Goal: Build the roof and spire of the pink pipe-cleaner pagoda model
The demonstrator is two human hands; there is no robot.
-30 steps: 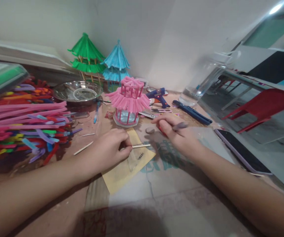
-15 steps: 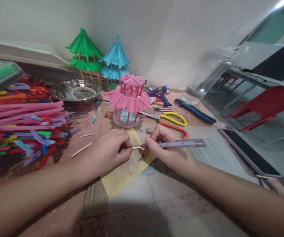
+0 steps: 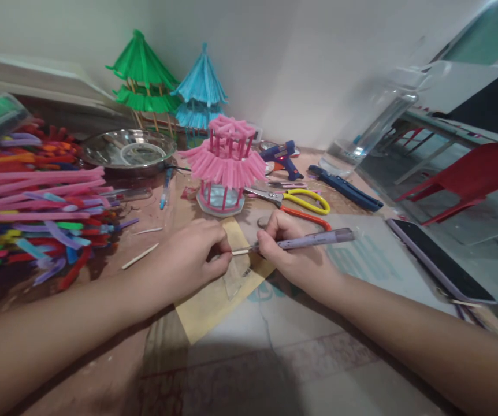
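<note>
A short pale wooden stick [image 3: 241, 252] is pinched between the thumb and fingers of my left hand [image 3: 194, 249]. Closed round a purple pen [image 3: 312, 238] is my right hand [image 3: 298, 257]. The pen's tip points left and meets the stick's free end. Beneath both hands lies a yellow paper sheet [image 3: 201, 320] with a clear plastic piece [image 3: 233, 283] on it. Just beyond them stands a pink pipe-cleaner pavilion [image 3: 229, 164] on a pale base. Another wooden stick [image 3: 140, 256] rests left of my left hand.
Pipe cleaners [image 3: 58, 214] are heaped at left beside a metal dish [image 3: 130, 153]. Green [image 3: 142, 69] and blue [image 3: 203, 86] pavilions stand behind. Scissors [image 3: 294, 202], a glue gun [image 3: 283, 156], a blue cutter [image 3: 346, 188], a clear jug [image 3: 361, 133] and a phone [image 3: 439, 260] lie rightward.
The view has shifted slightly, so most of the table sits a little higher. The pen's rear end has tilted upward. Both hands keep their hold.
</note>
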